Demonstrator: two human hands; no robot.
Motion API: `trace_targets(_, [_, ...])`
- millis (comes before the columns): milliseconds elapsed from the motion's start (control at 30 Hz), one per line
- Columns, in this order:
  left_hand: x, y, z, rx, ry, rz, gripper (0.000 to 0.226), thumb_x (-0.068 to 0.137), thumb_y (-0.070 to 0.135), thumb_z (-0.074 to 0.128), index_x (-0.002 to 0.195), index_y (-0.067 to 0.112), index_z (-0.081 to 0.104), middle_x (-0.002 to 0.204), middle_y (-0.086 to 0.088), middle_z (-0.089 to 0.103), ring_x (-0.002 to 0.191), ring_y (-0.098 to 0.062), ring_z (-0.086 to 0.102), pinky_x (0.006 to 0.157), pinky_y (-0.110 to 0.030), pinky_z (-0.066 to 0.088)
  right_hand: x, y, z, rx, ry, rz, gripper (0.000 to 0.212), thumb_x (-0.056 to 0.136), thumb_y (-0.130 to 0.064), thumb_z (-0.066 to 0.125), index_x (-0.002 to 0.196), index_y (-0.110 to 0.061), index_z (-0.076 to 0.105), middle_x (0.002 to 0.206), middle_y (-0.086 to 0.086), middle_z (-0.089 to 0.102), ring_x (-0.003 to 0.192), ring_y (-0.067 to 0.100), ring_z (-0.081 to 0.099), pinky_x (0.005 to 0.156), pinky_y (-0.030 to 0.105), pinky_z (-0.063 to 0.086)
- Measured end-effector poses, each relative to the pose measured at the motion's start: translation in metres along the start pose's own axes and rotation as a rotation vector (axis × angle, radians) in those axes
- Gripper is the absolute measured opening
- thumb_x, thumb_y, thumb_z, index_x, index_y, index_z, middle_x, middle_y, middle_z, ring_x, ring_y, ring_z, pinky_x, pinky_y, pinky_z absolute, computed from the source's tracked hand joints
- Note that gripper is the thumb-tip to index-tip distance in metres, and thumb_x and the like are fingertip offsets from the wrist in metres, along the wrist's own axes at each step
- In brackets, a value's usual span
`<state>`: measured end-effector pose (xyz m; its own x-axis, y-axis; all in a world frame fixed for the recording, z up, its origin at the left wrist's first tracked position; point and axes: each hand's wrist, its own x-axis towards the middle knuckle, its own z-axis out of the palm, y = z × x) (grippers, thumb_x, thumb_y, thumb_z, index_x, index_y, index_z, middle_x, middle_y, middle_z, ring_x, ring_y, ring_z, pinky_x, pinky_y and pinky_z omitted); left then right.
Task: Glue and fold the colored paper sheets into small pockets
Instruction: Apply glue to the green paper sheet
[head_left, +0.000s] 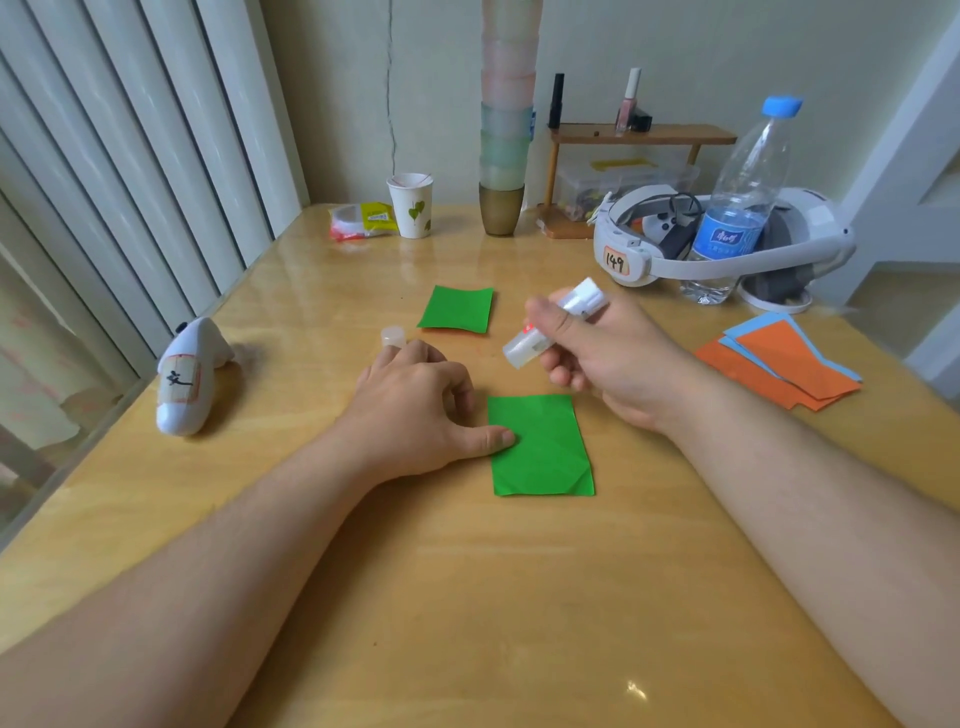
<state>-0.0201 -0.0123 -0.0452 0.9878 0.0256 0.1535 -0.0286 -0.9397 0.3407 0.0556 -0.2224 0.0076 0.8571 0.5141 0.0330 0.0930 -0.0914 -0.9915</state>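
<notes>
Green paper (540, 444) lies flat on the wooden table (467, 597) right in front of us, near the middle, and it is the sheet we are working on. Our left hand (415, 405) rests beside it with the fingers curled under, and the thumb presses on the sheet's left edge to pin it; nothing is held in that hand. Our right hand (597, 353) grips the glue stick (550, 325), fingers wrapped round the barrel, tip pointing down and left, hovering above the sheet's far edge and not touching it. The cap (393, 336) stands just beyond our left knuckles, so the stick looks ready to use. Now the glue pass, we judge: run the tip in a thin line close along the edge, keep the thumb firm so the paper does not skid, and keep the thumb itself out of the glued strip. Too much glue would likely wrinkle a sheet this light. Faint creases show on the paper, and they should guide the fold. A second green sheet (457, 308) waits farther off, near the table's middle. Far to the right lies a fan of orange and blue sheets (779, 364), and a white controller (187, 376) sits out on the left, well apart from the work.
</notes>
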Motion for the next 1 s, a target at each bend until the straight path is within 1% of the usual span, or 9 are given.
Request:
trace_targets(100, [0.002, 0.000, -0.003, 0.003, -0.018, -0.002, 0.063, 0.050, 0.098, 0.050, 0.077, 0.042, 0.056, 0.100, 0.014, 0.048, 0.112, -0.016, 0.044, 0.105, -0.044, 0.043, 0.002, 0.015, 0.003, -0.072, -0.026, -0.035, 0.015, 0.093, -0.028, 0.077, 0.093, -0.015, 0.069, 0.062, 0.000, 0.062, 0.054, 0.012, 0.056, 0.047, 0.020, 0.043])
trace_targets(333, [0.009, -0.003, 0.001, -0.031, 0.041, -0.020, 0.058, 0.055, 0.093, 0.051, 0.079, 0.041, 0.059, 0.095, 0.014, 0.052, 0.106, -0.016, 0.050, 0.101, -0.042, 0.046, 0.003, 0.027, 0.009, -0.093, -0.102, -0.115, 0.018, 0.089, -0.019, 0.080, 0.098, -0.007, 0.069, 0.059, -0.009, 0.060, 0.053, 0.007, 0.052, 0.050, 0.022, 0.044])
trace_targets(433, [0.010, -0.004, 0.003, -0.033, 0.044, -0.021, 0.059, 0.054, 0.093, 0.052, 0.079, 0.040, 0.058, 0.093, 0.013, 0.055, 0.105, -0.017, 0.051, 0.100, -0.041, 0.045, 0.003, 0.031, 0.011, -0.152, -0.047, -0.166, 0.017, 0.089, -0.016, 0.082, 0.099, -0.007, 0.072, 0.062, -0.014, 0.061, 0.055, 0.003, 0.052, 0.053, 0.021, 0.045])
trace_targets(500, [0.010, -0.003, 0.002, -0.042, 0.045, -0.023, 0.059, 0.053, 0.093, 0.053, 0.080, 0.040, 0.057, 0.093, 0.013, 0.056, 0.104, -0.018, 0.052, 0.098, -0.040, 0.046, 0.002, 0.031, 0.010, -0.147, -0.015, -0.195, 0.013, 0.089, -0.013, 0.083, 0.097, -0.008, 0.075, 0.071, -0.013, 0.064, 0.065, 0.003, 0.057, 0.061, 0.018, 0.046])
trace_targets(600, [0.010, -0.002, 0.001, -0.044, 0.030, -0.035, 0.061, 0.053, 0.092, 0.056, 0.083, 0.039, 0.056, 0.094, 0.013, 0.053, 0.104, -0.019, 0.051, 0.096, -0.039, 0.045, 0.002, 0.028, 0.010, -0.112, 0.041, -0.192, 0.013, 0.087, -0.020, 0.085, 0.085, -0.012, 0.074, 0.071, -0.005, 0.067, 0.068, 0.007, 0.059, 0.064, 0.021, 0.047])
trace_targets(733, [0.009, 0.000, -0.001, -0.046, 0.025, -0.047, 0.061, 0.054, 0.090, 0.058, 0.085, 0.038, 0.055, 0.096, 0.015, 0.050, 0.104, -0.020, 0.050, 0.096, -0.038, 0.044, 0.007, 0.030, 0.012, -0.196, 0.150, -0.184, 0.018, 0.090, -0.029, 0.081, 0.076, -0.023, 0.072, 0.061, -0.010, 0.067, 0.059, 0.003, 0.057, 0.064, 0.029, 0.044])
trace_targets(833, [0.009, 0.000, -0.001, -0.046, 0.027, -0.047, 0.064, 0.051, 0.092, 0.055, 0.085, 0.038, 0.054, 0.096, 0.015, 0.050, 0.104, -0.021, 0.051, 0.097, -0.039, 0.044, 0.010, 0.033, 0.015, -0.270, 0.178, -0.174, 0.018, 0.086, -0.034, 0.082, 0.078, -0.021, 0.072, 0.070, -0.005, 0.074, 0.069, 0.011, 0.065, 0.068, 0.033, 0.049])
trace_targets(933, [0.009, 0.000, -0.001, -0.052, 0.024, -0.047, 0.065, 0.052, 0.092, 0.055, 0.088, 0.038, 0.055, 0.096, 0.015, 0.050, 0.104, -0.021, 0.050, 0.098, -0.040, 0.045, 0.014, 0.036, 0.016, -0.314, 0.190, -0.118, 0.033, 0.078, -0.049, 0.085, 0.077, -0.019, 0.072, 0.069, -0.003, 0.073, 0.070, 0.020, 0.067, 0.073, 0.043, 0.060])
trace_targets(1000, [0.009, 0.000, -0.002, -0.049, 0.022, -0.047, 0.062, 0.054, 0.090, 0.058, 0.089, 0.038, 0.056, 0.096, 0.015, 0.050, 0.104, -0.021, 0.050, 0.098, -0.040, 0.045, 0.015, 0.036, 0.017, -0.298, 0.188, -0.084, 0.040, 0.078, -0.049, 0.086, 0.079, -0.012, 0.071, 0.061, -0.004, 0.069, 0.062, 0.015, 0.066, 0.074, 0.045, 0.063])
